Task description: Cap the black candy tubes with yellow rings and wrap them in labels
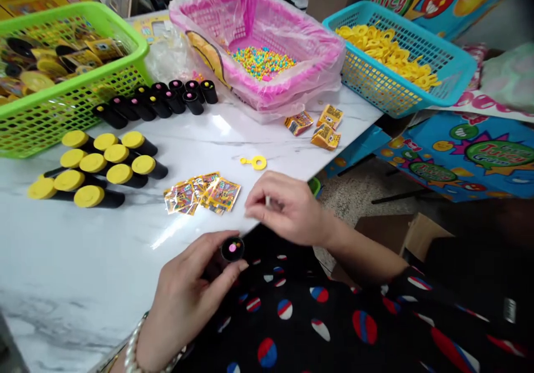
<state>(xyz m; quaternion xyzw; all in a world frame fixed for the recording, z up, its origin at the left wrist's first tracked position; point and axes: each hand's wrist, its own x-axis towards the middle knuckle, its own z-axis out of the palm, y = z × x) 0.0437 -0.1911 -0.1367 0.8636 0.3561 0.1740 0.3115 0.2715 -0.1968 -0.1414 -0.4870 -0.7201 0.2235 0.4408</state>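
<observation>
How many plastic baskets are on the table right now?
3: the green basket at far left, holding wrapped packets; the pink basket at far centre, holding colourful beads; the blue basket at far right, holding yellow rings. Others may lie out of view.

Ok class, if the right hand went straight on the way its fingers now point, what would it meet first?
Probably the foil sachets lying on the table, just ahead of the right hand. The hand seems raised above the table, though, so depth is unclear and it might pass over them.

Three baskets (79, 12), eleven yellow-capped tubes (92, 163)
</observation>
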